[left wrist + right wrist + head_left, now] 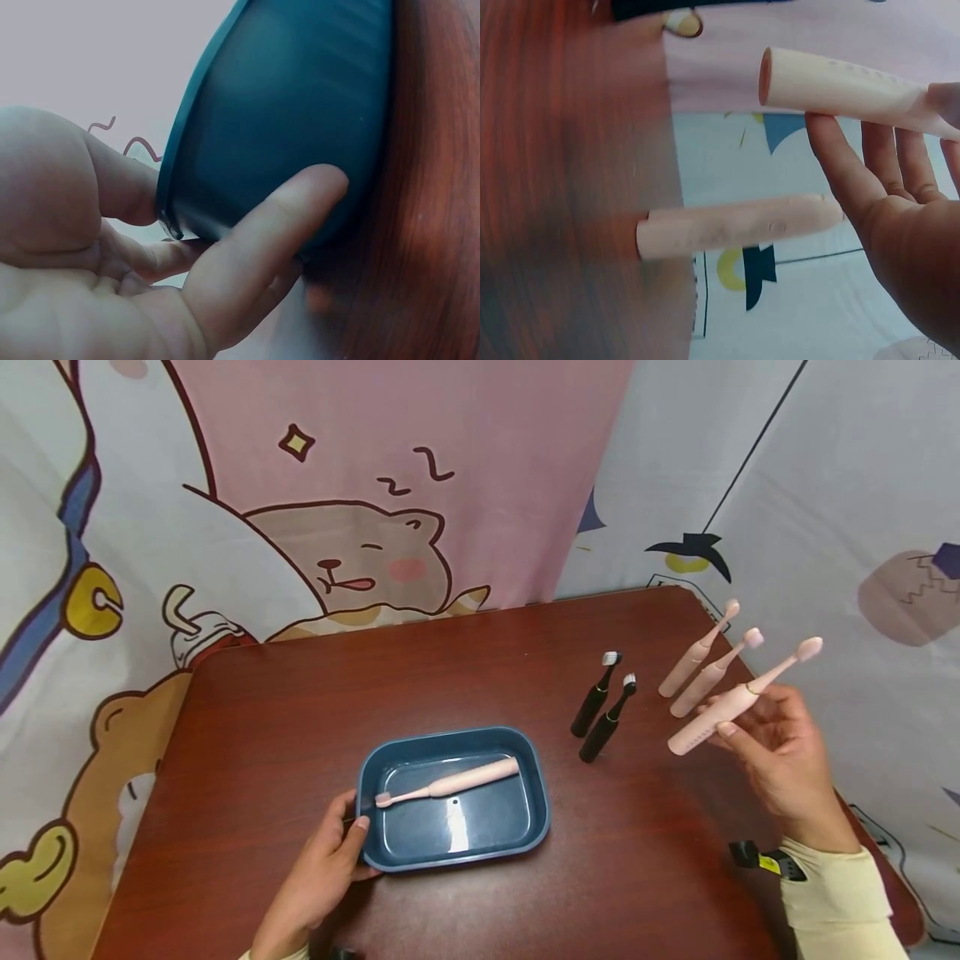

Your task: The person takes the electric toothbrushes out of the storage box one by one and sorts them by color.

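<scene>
My left hand [322, 860] grips the left end of a blue plastic tray [542, 802], thumb over its rim. In the left wrist view, its fingers lie along the outer wall of the tray [285, 112]. A pink electric toothbrush [468, 779] lies inside the tray, its head to the left. To the right, my right hand [787, 760] pinches another pink electric toothbrush [712, 717], thumb on the handle and brush head tilted up. The right wrist view shows the base of this held toothbrush [832, 84] above the tabletop.
Two black electric toothbrushes [598, 733] stand between tray and right hand. Two more pink toothbrushes [688, 667] stand upright behind the held one. The brown wooden table [285, 718] meets a cartoon-printed cloth [510, 485] at the back.
</scene>
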